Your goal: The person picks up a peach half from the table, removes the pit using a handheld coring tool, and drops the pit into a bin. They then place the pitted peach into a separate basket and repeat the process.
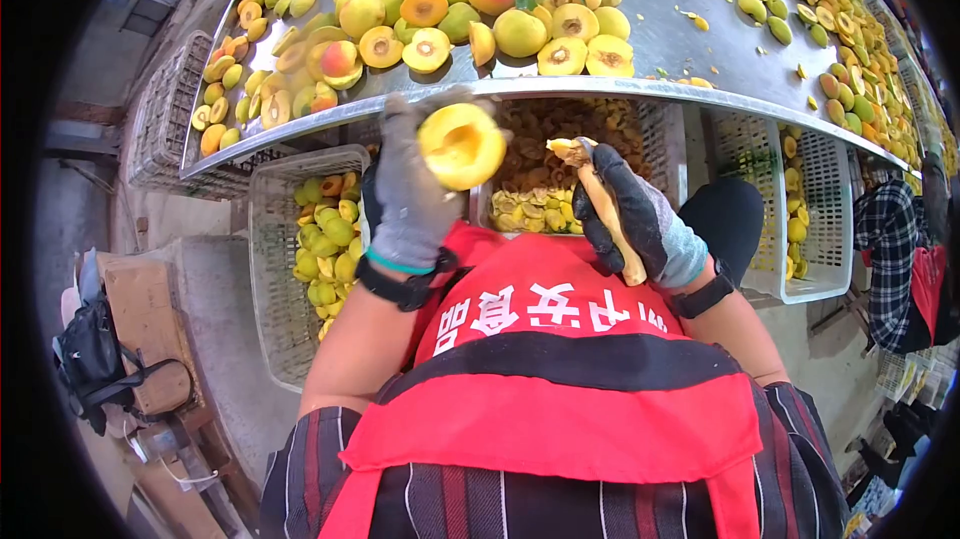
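Observation:
My left hand [408,199], in a grey and black glove, grips a yellow peach half [462,147] with its cut face up and a hollow in the middle where a pit would sit. My right hand [650,214], gloved too, is closed around a wooden-handled pitting tool [612,224]. Pulp-like matter covers the tool's tip, so its blade shape cannot be made out. The tool is apart from the peach half. Beyond both hands, a pile of halved peaches [425,9], several with pits showing, lies on the metal table [660,49].
Below the table edge stands a bin of brown scraps and yellow pieces [535,211]. A white crate [262,269] of peach halves is at my left; another white crate [825,209] stands at right. More peaches [855,49] cover the table's right side. A person's plaid sleeve [888,249] shows at far right.

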A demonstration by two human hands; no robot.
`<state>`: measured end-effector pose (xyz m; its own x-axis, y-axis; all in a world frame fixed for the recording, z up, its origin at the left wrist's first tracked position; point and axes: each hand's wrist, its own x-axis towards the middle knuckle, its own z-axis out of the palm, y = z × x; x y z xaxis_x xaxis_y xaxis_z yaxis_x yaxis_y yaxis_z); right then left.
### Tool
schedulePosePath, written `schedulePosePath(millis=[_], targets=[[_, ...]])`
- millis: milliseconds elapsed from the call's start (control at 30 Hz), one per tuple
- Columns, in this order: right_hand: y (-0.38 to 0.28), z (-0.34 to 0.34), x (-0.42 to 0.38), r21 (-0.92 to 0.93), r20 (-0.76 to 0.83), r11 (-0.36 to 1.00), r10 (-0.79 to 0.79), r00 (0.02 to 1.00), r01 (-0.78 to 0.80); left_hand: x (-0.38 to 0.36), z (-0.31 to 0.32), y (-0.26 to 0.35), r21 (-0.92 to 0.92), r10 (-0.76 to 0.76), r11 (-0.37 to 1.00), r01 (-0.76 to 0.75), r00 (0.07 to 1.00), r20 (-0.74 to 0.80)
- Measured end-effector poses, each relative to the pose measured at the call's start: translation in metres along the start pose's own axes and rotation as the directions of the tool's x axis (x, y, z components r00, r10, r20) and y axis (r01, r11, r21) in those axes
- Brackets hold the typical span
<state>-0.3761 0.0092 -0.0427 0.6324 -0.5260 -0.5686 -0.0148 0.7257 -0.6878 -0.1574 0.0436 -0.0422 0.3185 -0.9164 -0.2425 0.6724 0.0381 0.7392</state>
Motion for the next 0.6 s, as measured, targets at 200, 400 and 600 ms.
schedulePosePath(millis=[200,400,600], targets=[[0.008,-0.032,0.017,-0.198,0.147,0.947,-0.224,0.963,0.251,-0.037,-0.103,0.103,1.000,0.050,0.030,0.000,0.999,-0.002],[-0.001,-0.017,0.015,-0.196,0.048,0.980,-0.039,0.998,0.048,0.031,-0.047,0.100,0.979,0.256,0.052,-0.199,0.950,0.180],[-0.007,-0.019,-0.007,-0.245,0.152,0.952,-0.151,0.977,0.185,0.127,-0.017,0.045,0.861,0.107,-0.488,-0.144,0.969,0.222]])
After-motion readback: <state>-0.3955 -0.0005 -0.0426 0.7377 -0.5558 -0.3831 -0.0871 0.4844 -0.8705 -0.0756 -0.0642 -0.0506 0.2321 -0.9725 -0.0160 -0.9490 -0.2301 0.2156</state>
